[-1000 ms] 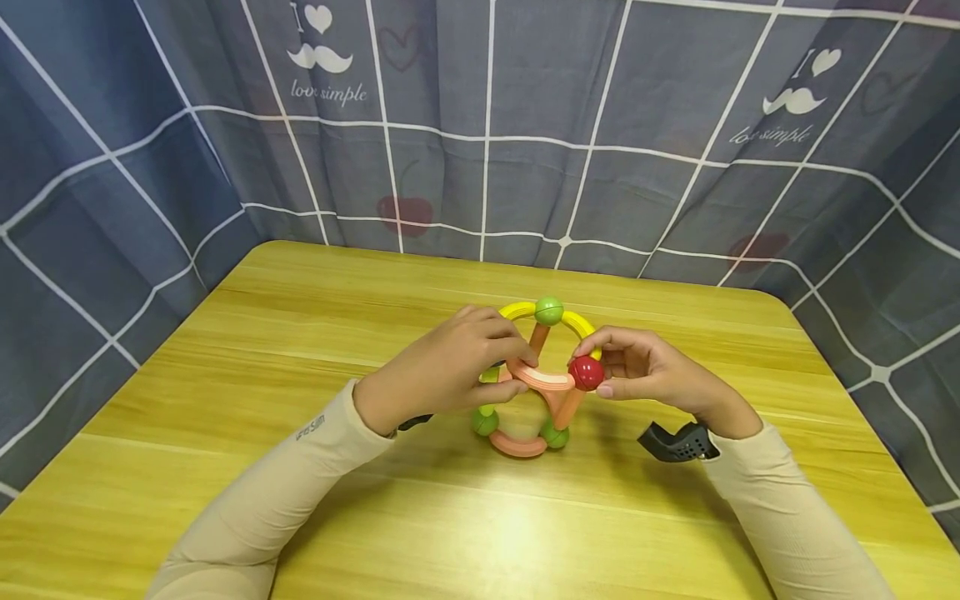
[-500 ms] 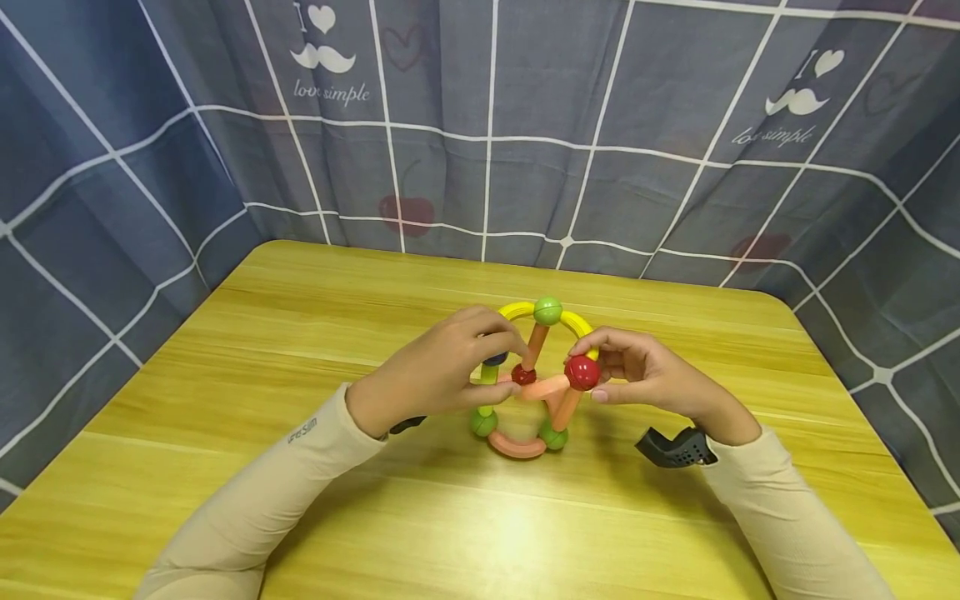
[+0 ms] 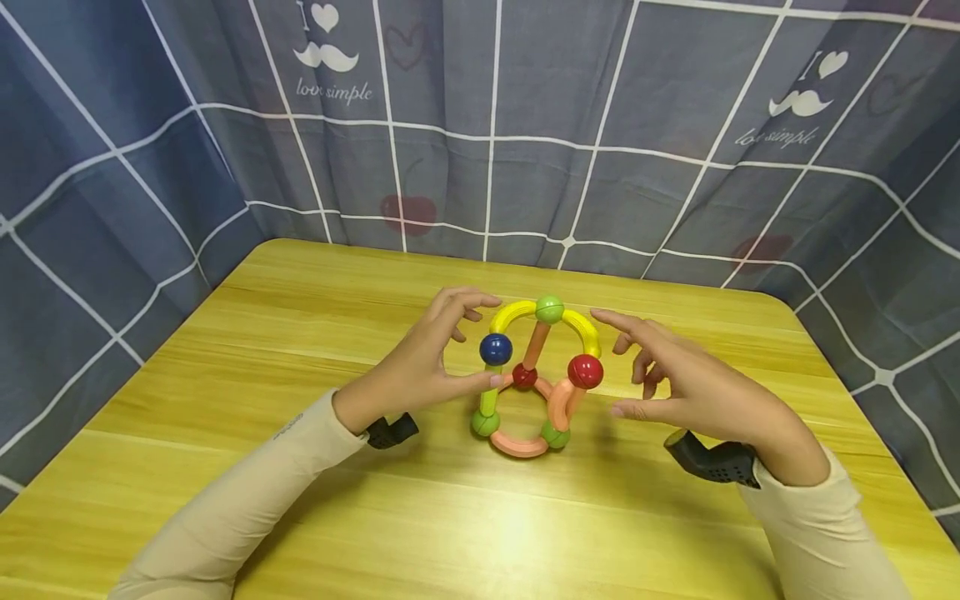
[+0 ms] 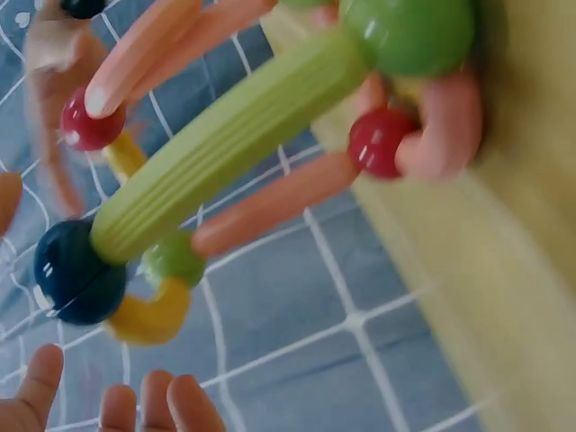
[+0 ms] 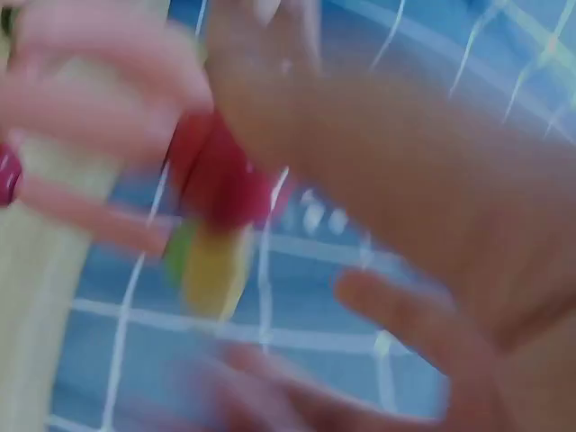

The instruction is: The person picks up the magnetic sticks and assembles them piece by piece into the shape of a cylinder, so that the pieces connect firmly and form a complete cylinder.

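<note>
A frame of magnetic rods and balls stands upright on the table. A blue ball (image 3: 496,349), a green ball (image 3: 550,309) and a red ball (image 3: 585,372) form its upper corners, with yellow curved rods (image 3: 513,314) between them. A pink curved rod (image 3: 560,405) hangs down from the red ball, in front of a straight pink rod. My left hand (image 3: 420,354) is spread at the blue ball; its thumb tip is near the light green rod (image 4: 234,144), contact unclear. To the right, apart from the frame, my right hand (image 3: 675,379) has loosely bent fingers and holds nothing.
The wood-grain table (image 3: 480,525) extends around the frame on every side. A blue checked curtain (image 3: 450,167) hangs behind it and at both sides. Black straps with devices (image 3: 712,461) sit on both wrists. The right wrist view is blurred.
The pink curved rod, earlier up by my left fingers, has swung down below the red ball. My left hand has drawn left and spread; my right hand has let go of the red ball and moved right.
</note>
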